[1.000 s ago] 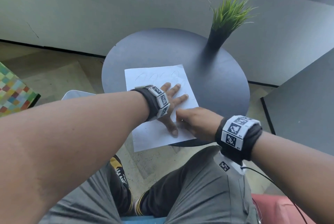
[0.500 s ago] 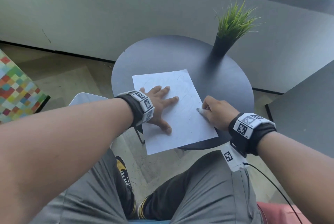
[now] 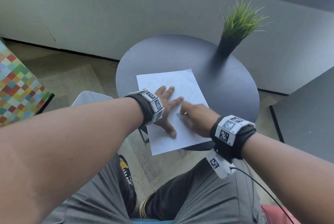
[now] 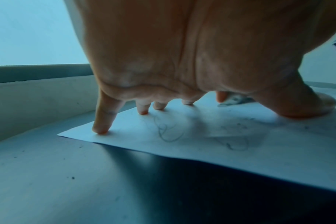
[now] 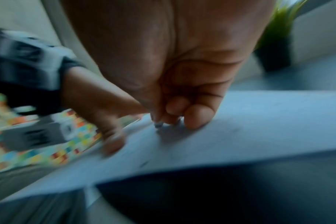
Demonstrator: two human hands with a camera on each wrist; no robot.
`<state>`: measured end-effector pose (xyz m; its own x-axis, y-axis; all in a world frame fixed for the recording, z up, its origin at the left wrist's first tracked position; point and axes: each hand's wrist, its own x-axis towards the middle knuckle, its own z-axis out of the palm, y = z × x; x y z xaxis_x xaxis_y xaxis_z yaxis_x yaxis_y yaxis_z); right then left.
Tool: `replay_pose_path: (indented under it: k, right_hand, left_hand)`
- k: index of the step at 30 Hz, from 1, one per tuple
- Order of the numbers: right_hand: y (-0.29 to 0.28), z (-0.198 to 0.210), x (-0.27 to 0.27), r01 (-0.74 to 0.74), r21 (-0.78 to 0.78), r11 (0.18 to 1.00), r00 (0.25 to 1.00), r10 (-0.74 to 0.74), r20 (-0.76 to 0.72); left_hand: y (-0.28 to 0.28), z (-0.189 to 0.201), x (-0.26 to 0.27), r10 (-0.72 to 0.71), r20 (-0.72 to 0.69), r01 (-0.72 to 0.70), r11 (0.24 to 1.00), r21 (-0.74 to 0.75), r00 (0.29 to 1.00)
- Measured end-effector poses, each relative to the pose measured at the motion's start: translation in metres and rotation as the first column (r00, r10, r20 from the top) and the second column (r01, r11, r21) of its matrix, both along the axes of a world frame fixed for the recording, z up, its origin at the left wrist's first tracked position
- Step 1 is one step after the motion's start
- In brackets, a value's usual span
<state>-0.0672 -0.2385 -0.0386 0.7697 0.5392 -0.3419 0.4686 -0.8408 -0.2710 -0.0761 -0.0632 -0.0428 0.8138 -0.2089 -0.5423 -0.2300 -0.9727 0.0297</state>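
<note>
A white sheet of paper with faint pencil scribbles lies on a round dark table, its near end hanging over the edge. My left hand presses flat on the sheet with fingers spread, and the left wrist view shows its fingertips on the paper. My right hand sits just right of the left index finger. Its curled fingers pinch a small grey-white eraser against the sheet. The eraser also shows beyond my left palm. The right wrist view is blurred.
A black pot with a green grass plant stands at the table's far right. A grey wall runs behind the table and a dark surface lies to the right. A multicoloured checked block sits at the left. My knees are below the table edge.
The right hand went from the sheet's middle out to its right edge, then back left beside the left index finger. The left hand stayed flat on the paper.
</note>
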Motion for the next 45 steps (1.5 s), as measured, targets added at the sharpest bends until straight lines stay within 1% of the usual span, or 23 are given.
replay_pose_path:
  k: [2, 6, 7, 11, 12, 15, 16, 18, 20, 21, 22, 25, 26, 28, 30, 31, 32, 35, 36, 38, 40, 41, 45]
  right_hand:
    - [0.009, 0.0, -0.005, -0.091, 0.005, 0.996, 0.995, 0.091, -0.035]
    - [0.0, 0.002, 0.035, 0.188, -0.031, 0.982, 0.977, -0.184, 0.105]
    - [0.001, 0.002, 0.032, 0.185, -0.028, 0.982, 0.977, -0.181, 0.111]
    - [0.018, -0.004, -0.006, -0.182, 0.062, 0.981, 0.982, 0.184, -0.041]
    - [0.017, -0.003, -0.001, -0.183, 0.04, 0.982, 0.982, 0.184, -0.031]
    - [0.004, -0.001, 0.035, 0.123, -0.032, 0.992, 0.986, -0.119, 0.114]
    - [0.002, -0.001, 0.036, 0.175, -0.033, 0.984, 0.976, -0.169, 0.138]
    - [0.009, -0.003, 0.021, 0.033, -0.012, 0.999, 0.991, -0.031, 0.127]
    - [0.016, -0.001, -0.004, -0.207, 0.052, 0.977, 0.978, 0.205, 0.025]
    - [0.013, 0.0, -0.007, -0.255, 0.048, 0.966, 0.967, 0.255, -0.007]
    - [0.01, 0.002, -0.001, -0.231, 0.024, 0.973, 0.973, 0.231, -0.01]
    - [-0.002, 0.0, 0.025, 0.072, -0.045, 0.996, 0.989, -0.065, 0.136]
    - [-0.001, 0.001, 0.023, 0.115, -0.04, 0.993, 0.981, -0.107, 0.162]
    - [0.008, 0.0, 0.003, -0.008, -0.025, 1.0, 0.991, 0.011, 0.135]
    - [0.011, 0.002, -0.022, -0.221, -0.008, 0.975, 0.975, 0.221, 0.017]
    - [0.008, 0.003, -0.025, -0.264, -0.007, 0.965, 0.964, 0.264, -0.017]
    - [0.003, 0.004, -0.02, -0.25, -0.016, 0.968, 0.968, 0.25, -0.015]
    - [-0.015, 0.005, 0.007, 0.04, -0.016, 0.999, 0.994, -0.038, 0.101]
    - [-0.017, 0.004, 0.006, 0.072, -0.013, 0.997, 0.99, -0.07, 0.123]
    - [-0.008, 0.004, -0.012, -0.048, -0.046, 0.998, 0.992, 0.053, 0.112]
    - [-0.002, 0.002, -0.036, -0.246, -0.048, 0.968, 0.969, 0.246, -0.004]
    - [-0.003, 0.004, -0.038, -0.263, -0.04, 0.964, 0.964, 0.262, -0.04]
    - [-0.008, 0.007, -0.006, 0.071, -0.034, 0.997, 0.995, -0.069, 0.073]
  left_hand:
    - [0.0, 0.0, 0.0, 0.002, 0.004, -0.002, 1.0, 0.003, 1.0]
    - [0.0, 0.001, -0.001, -0.002, 0.002, 0.002, 1.0, 0.008, 1.0]
    - [0.001, 0.0, -0.001, -0.001, -0.001, 0.001, 1.0, 0.008, 1.0]
    - [0.001, 0.002, -0.002, 0.014, -0.026, -0.014, 1.0, -0.003, 1.0]
    - [0.001, 0.002, -0.002, 0.013, -0.025, -0.014, 1.0, -0.006, 1.0]
    - [0.001, 0.0, -0.002, -0.001, -0.01, 0.001, 1.0, 0.002, 1.0]
    - [0.001, -0.001, -0.002, 0.001, -0.013, -0.001, 1.0, 0.006, 1.0]
    - [0.002, -0.001, -0.002, 0.011, -0.02, -0.011, 1.0, 0.0, 1.0]
    - [0.002, 0.001, -0.002, 0.012, -0.029, -0.012, 1.0, -0.006, 0.999]
    - [0.001, 0.002, -0.002, 0.009, -0.028, -0.009, 1.0, -0.005, 1.0]
    - [0.0, 0.004, -0.003, 0.005, -0.024, -0.005, 1.0, -0.001, 1.0]
    - [-0.001, 0.004, -0.003, -0.006, -0.008, 0.006, 1.0, 0.012, 1.0]
    - [-0.001, 0.004, -0.004, -0.007, -0.008, 0.007, 1.0, 0.016, 1.0]
    - [0.0, 0.004, -0.004, -0.004, -0.01, 0.004, 1.0, 0.022, 1.0]
    - [0.0, 0.001, -0.003, -0.004, -0.019, 0.004, 1.0, 0.021, 1.0]
    - [0.0, -0.001, -0.002, -0.005, -0.018, 0.005, 1.0, 0.02, 1.0]
    - [0.0, -0.003, -0.001, -0.008, -0.014, 0.008, 1.0, 0.018, 1.0]
    - [0.001, -0.007, 0.001, -0.012, -0.003, 0.012, 1.0, 0.006, 1.0]
    - [0.002, -0.008, 0.002, -0.013, -0.005, 0.013, 1.0, 0.005, 1.0]
    - [0.002, -0.01, 0.003, -0.012, -0.008, 0.012, 1.0, 0.008, 1.0]
    - [0.002, -0.009, 0.002, -0.013, -0.011, 0.013, 1.0, 0.016, 1.0]
    - [0.001, -0.009, 0.002, -0.016, -0.01, 0.016, 1.0, 0.02, 1.0]
    - [0.001, -0.012, 0.003, -0.016, 0.012, 0.016, 1.0, 0.005, 1.0]
